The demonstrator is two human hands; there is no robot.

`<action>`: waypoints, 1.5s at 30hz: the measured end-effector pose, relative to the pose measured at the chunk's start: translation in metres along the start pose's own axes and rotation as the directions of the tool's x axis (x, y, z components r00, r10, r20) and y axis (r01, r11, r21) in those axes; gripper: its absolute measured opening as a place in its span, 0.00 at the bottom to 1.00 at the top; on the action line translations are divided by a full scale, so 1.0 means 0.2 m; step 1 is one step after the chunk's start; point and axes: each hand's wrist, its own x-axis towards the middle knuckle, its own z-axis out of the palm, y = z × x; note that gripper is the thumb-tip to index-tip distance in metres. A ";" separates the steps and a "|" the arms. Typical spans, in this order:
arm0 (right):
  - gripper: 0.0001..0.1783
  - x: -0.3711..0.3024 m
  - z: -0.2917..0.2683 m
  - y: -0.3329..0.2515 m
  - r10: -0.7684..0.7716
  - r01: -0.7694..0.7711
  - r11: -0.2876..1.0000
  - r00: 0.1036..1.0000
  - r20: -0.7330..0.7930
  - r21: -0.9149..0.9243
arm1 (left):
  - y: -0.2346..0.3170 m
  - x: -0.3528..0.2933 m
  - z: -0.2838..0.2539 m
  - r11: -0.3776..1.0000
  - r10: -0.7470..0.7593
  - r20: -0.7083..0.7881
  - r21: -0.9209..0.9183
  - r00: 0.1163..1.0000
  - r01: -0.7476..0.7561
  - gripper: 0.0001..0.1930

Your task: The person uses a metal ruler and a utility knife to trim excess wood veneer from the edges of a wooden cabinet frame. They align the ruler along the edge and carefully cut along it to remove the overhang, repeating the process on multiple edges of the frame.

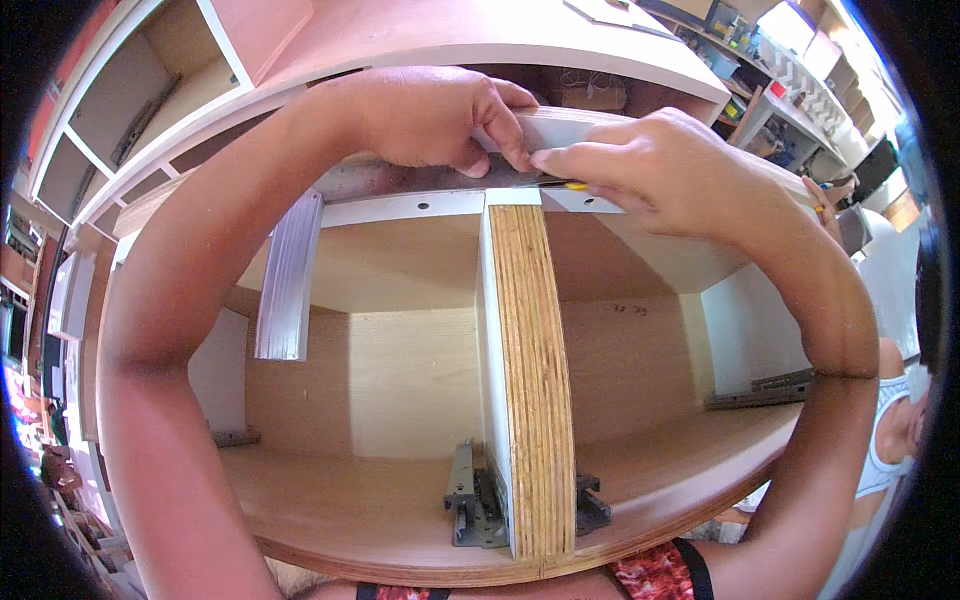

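Note:
In front of me lies an open plywood cabinet carcass, split by a thick divider with a bare layered edge. My left hand is at the white panel along the far side, fingers curled over its top edge and thumb bent below. Beside it, my right hand is closed around a thin tool with a yellow part; most of the tool is hidden by the fingers. Both index fingertips nearly meet above the divider. A ribbed metallic strip hangs below my left forearm.
Metal drawer slides sit at the divider's foot, another slide on the right wall. Beyond stands a white-edged cabinet. At the right are another person's hand by the panel's end and a person in a pale top.

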 end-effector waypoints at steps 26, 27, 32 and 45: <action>0.15 -0.23 -0.10 -0.08 0.299 -0.273 0.952 0.928 -0.223 0.139 | 0.02 0.00 0.01 0.990 0.007 0.017 0.142 1.000 -0.010 0.33; 0.16 -0.21 -0.08 -0.08 0.300 -0.280 0.952 0.931 -0.210 0.121 | 0.03 -0.02 0.02 0.982 0.020 0.004 0.190 1.000 -0.020 0.35; 0.15 -0.03 0.02 -0.17 0.343 -0.297 0.927 0.918 -0.199 0.227 | 0.07 -0.14 0.05 0.950 0.010 -0.026 0.311 1.000 -0.002 0.49; 0.21 0.17 0.10 -0.27 0.379 -0.359 0.911 0.923 -0.070 0.204 | -0.02 -0.22 0.06 0.990 -0.022 -0.076 0.137 0.997 0.032 0.43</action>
